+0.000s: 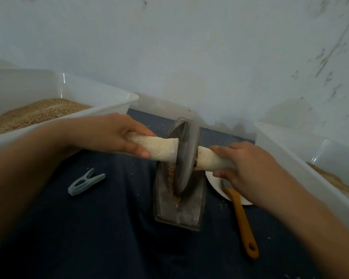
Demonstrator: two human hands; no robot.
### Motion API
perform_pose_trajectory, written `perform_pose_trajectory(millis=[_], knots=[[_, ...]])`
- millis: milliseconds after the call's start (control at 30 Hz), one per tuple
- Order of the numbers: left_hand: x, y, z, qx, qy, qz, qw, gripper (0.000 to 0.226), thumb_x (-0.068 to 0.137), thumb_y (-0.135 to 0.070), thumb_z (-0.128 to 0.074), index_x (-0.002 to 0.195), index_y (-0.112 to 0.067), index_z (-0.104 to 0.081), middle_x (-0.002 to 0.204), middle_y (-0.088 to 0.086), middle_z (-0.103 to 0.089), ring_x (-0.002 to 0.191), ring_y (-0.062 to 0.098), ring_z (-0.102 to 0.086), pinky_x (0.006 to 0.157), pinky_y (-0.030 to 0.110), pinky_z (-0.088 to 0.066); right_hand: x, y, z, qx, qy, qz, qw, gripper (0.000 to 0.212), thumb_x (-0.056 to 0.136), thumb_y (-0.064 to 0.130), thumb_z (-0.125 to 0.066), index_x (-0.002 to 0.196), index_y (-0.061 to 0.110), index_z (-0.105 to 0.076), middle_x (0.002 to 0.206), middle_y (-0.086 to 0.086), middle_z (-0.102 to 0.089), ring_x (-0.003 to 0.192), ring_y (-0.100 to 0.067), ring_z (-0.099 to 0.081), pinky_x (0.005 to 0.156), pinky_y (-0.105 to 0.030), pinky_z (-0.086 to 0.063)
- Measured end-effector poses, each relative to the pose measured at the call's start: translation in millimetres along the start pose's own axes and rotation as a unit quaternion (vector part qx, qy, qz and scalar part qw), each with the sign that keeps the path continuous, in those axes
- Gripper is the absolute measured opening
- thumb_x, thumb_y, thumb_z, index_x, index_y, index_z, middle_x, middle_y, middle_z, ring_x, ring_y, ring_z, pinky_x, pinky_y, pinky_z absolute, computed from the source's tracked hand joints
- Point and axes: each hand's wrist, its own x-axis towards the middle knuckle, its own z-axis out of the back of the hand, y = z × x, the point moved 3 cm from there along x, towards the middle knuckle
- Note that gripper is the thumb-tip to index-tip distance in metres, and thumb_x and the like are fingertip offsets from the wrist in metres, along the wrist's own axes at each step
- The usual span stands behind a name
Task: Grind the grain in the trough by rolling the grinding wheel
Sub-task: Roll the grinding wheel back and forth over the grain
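At the centre of the frame, a grey metal grinding wheel [184, 156] stands on edge in a narrow, boat-shaped grey metal trough [179, 206], with tan crushed grain [172, 184] lying along the groove beside the disc. The left hand [117, 135] curls around the pale wooden handle [157, 149] on the wheel's left side; the right hand [248, 168] grips the matching handle on the right. Left of the trough lies a grey plastic clothes peg [85, 182] on the dark blue cloth [109, 228]. Lower right, an orange-handled brush [243, 222] rests on a white plate [217, 184]. Clear plastic tubs [117, 103] of grain sit at both frame edges.
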Motion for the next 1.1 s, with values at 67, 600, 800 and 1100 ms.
perform_pose_trajectory(millis=[67,600,800,1100], knots=[[-7.7,-5.9,6.7,-0.018,0.052,-0.017,0.998,0.044,0.066,-0.055,-0.062,0.109,-0.044,-0.065,0.094,-0.028,-0.067,0.088,-0.011,-0.061,0.075,0.001,-0.039,-9.6,2.1,16.4,0.027,0.016,0.019,0.999,0.049,0.089,0.048,-0.051,0.135,0.041,-0.037,0.109,0.012,-0.053,0.103,-0.009,-0.045,0.078,-0.023,-0.032],[13.4,8.0,-6.6,0.069,-0.103,0.006,0.992,0.037,0.075,-0.046,-0.068,0.110,-0.052,-0.058,0.110,-0.018,-0.066,0.102,0.001,-0.058,0.089,0.021,-0.040,9.1,-5.1,-14.1,0.005,-0.016,-0.027,1.000,0.049,0.091,0.041,-0.052,0.137,0.031,-0.039,0.118,0.003,-0.056,0.107,-0.017,-0.047,0.085,-0.027,-0.032],[-3.4,2.3,5.7,-0.020,0.047,-0.022,0.998,0.034,0.066,-0.059,-0.065,0.100,-0.059,-0.061,0.086,-0.027,-0.069,0.081,-0.010,-0.063,0.070,0.000,-0.040,-5.5,7.0,16.8,-0.002,-0.002,0.030,1.000,0.045,0.089,0.044,-0.054,0.132,0.033,-0.044,0.111,0.004,-0.059,0.102,-0.016,-0.053,0.083,-0.029,-0.039],[23.5,13.7,-20.0,0.128,-0.182,0.034,0.974,0.054,0.083,-0.031,-0.066,0.133,-0.033,-0.048,0.124,0.003,-0.059,0.112,0.019,-0.052,0.095,0.030,-0.035,23.6,-12.5,-39.0,0.031,-0.076,-0.074,0.994,0.051,0.095,0.033,-0.050,0.143,0.026,-0.033,0.127,0.002,-0.053,0.114,-0.018,-0.043,0.092,-0.029,-0.029]])
